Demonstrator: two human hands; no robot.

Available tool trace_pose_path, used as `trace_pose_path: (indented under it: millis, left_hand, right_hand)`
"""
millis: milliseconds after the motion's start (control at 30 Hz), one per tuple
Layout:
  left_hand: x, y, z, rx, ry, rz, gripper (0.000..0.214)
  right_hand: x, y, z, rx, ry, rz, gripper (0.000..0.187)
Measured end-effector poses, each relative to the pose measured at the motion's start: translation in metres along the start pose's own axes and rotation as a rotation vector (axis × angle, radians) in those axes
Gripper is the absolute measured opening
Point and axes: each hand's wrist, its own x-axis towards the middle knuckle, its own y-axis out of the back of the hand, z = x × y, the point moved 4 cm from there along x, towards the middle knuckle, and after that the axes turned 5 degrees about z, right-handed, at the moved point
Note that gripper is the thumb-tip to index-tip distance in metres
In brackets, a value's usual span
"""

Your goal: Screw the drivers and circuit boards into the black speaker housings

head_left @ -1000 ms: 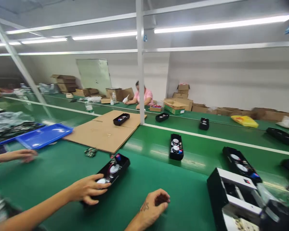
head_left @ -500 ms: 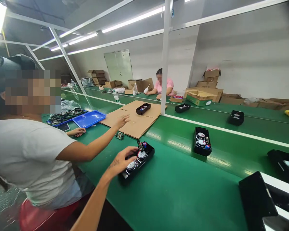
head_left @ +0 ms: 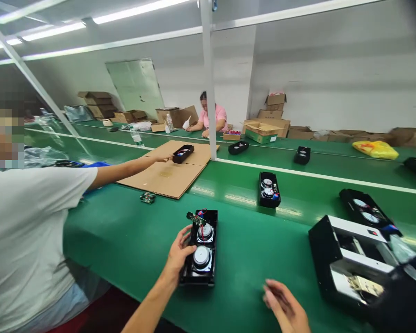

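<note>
My left hand [head_left: 180, 254] grips the black housing [head_left: 201, 243] by its left wall, thumb over the rim; it looks to rest on the green table [head_left: 249, 249], near 6 o'clock in my view. Right hand [head_left: 287, 307] at 4 o'clock of it, touching nothing, fingers loosely bent, nothing seen in them. Step in hand, my read: steadying the housing. Next move would call for a firm left hold and a light right touch, minding the circuit board [head_left: 197, 218] sitting tilted at the housing's 11 o'clock corner (red wires there, probably easy to snag). Counts, clock centred on my housing: two speakers [head_left: 201, 255] inside, one wired board. Five other housings [head_left: 269, 190]: one at 11 on the cardboard [head_left: 156, 173], co-worker's hand [head_left: 164, 158] at its left end, contact unclear; one at 1, two at 2, one at 3. Loose boards [head_left: 148, 198] at 10: one clump, number unclear.
</note>
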Motion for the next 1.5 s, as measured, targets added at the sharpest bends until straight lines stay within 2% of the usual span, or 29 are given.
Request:
trace_pose_path:
  millis: [67, 133, 200, 267, 367, 500, 567, 633, 700, 767, 833, 933, 1000, 1067, 1133, 1167, 1267, 1333, 1400, 1433, 1500]
  left_hand:
    - [-0.031, -0.035, -0.015, -0.088, 0.021, 0.06, 0.096]
    - [-0.059, -0.069, -0.026, -0.164, 0.051, 0.094, 0.092]
    - [-0.081, -0.096, -0.035, -0.193, 0.057, 0.083, 0.09]
    - [-0.094, -0.11, -0.042, -0.189, 0.054, 0.051, 0.089]
    - [-0.101, -0.107, -0.043, -0.175, 0.016, 0.048, 0.079]
    - [-0.093, -0.074, -0.022, -0.174, -0.145, 0.16, 0.064]
    - [-0.085, -0.064, -0.012, -0.172, -0.171, 0.171, 0.062]
    - [-0.076, -0.063, -0.009, -0.137, -0.143, 0.098, 0.062]
    - [-0.068, -0.07, -0.012, -0.084, -0.097, -0.017, 0.062]
    - [-0.062, -0.082, -0.018, -0.057, -0.063, -0.122, 0.064]
    - [-0.059, -0.096, -0.024, -0.073, -0.031, -0.212, 0.069]
    - [-0.06, -0.113, -0.03, -0.1, 0.002, -0.302, 0.072]
    - [-0.065, -0.118, -0.032, -0.079, -0.007, -0.305, 0.069]
    - [-0.071, -0.119, -0.033, -0.054, -0.022, -0.289, 0.066]
    - [-0.078, -0.119, -0.036, -0.049, -0.025, -0.286, 0.064]
    - [-0.081, -0.118, -0.037, -0.049, -0.025, -0.288, 0.062]
    - [-0.089, -0.115, -0.041, -0.034, -0.028, -0.275, 0.061]
    - [-0.092, -0.113, -0.042, -0.024, -0.019, -0.267, 0.061]
    - [-0.092, -0.111, -0.041, -0.024, -0.007, -0.271, 0.06]
    - [-0.091, -0.11, -0.04, -0.027, -0.004, -0.273, 0.06]
    - [-0.089, -0.11, -0.038, -0.021, -0.001, -0.279, 0.059]
  right_hand:
    - [0.001, -0.027, -0.017, 0.103, -0.031, -0.115, 0.073]
    - [0.006, -0.046, -0.03, 0.086, -0.052, -0.231, 0.072]
    - [0.013, -0.053, -0.04, 0.001, -0.042, -0.323, 0.068]
    - [0.021, -0.05, -0.046, -0.097, -0.009, -0.375, 0.067]
    - [0.036, -0.034, -0.057, -0.198, 0.056, -0.441, 0.074]
    - [0.064, -0.014, -0.082, -0.379, 0.148, -0.633, 0.08]
    - [0.08, -0.008, -0.095, -0.499, 0.191, -0.708, 0.079]
    - [0.094, -0.004, -0.105, -0.561, 0.209, -0.752, 0.077]
    - [0.103, -0.002, -0.111, -0.587, 0.219, -0.765, 0.074]
    - [0.103, 0.0, -0.116, -0.614, 0.245, -0.714, 0.067]
    - [0.094, 0.005, -0.12, -0.625, 0.28, -0.588, 0.058]
    - [0.06, 0.015, -0.123, -0.569, 0.388, -0.327, 0.042]
    - [0.027, 0.014, -0.117, -0.536, 0.484, -0.233, 0.034]
    - [-0.008, 0.002, -0.102, -0.572, 0.553, -0.255, 0.044]
    - [-0.035, -0.016, -0.084, -0.652, 0.606, -0.258, 0.07]
    - [-0.045, -0.025, -0.076, -0.68, 0.637, -0.243, 0.077]
    - [-0.059, -0.048, -0.063, -0.668, 0.724, -0.112, 0.07]
    - [-0.059, -0.054, -0.064, -0.586, 0.755, -0.042, 0.063]
    - [-0.051, -0.052, -0.07, -0.45, 0.707, -0.036, 0.052]
    - [-0.043, -0.048, -0.073, -0.372, 0.62, -0.037, 0.043]
    - [-0.02, -0.035, -0.076, -0.204, 0.358, -0.029, 0.027]
